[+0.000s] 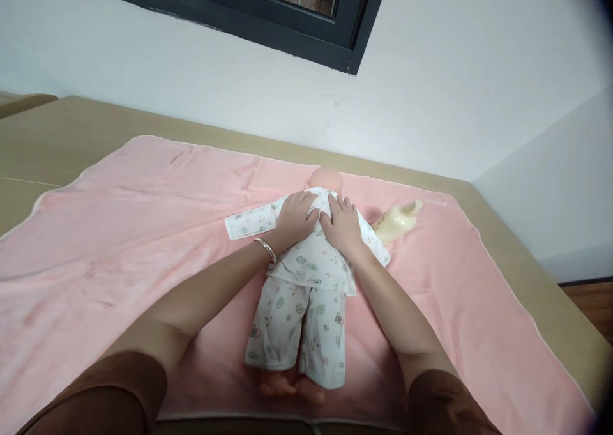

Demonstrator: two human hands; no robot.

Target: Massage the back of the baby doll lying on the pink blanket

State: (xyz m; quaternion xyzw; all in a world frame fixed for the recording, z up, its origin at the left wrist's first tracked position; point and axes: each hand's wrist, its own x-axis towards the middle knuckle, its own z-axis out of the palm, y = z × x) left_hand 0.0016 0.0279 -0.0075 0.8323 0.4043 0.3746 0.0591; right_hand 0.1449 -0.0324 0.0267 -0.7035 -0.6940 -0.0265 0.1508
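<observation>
A baby doll [313,262] in white patterned pajamas lies on a pink blanket [119,230], its head [325,178] toward the wall and its feet toward me. No facial features show on the head from here. My left hand [297,218] rests flat on the left side of the doll's upper body, fingers stretched out. On the right side of it lies my right hand [342,224], fingers also extended, the two thumbs nearly meeting. A cream-colored bottle [397,221] with a pump-like top lies on its side just right of the doll's right sleeve.
Under the blanket is a wooden table [96,125], its far edge against a white wall [421,90]. A dark-framed window [287,26] sits above. At the right the table edge drops off toward a brown floor [591,301].
</observation>
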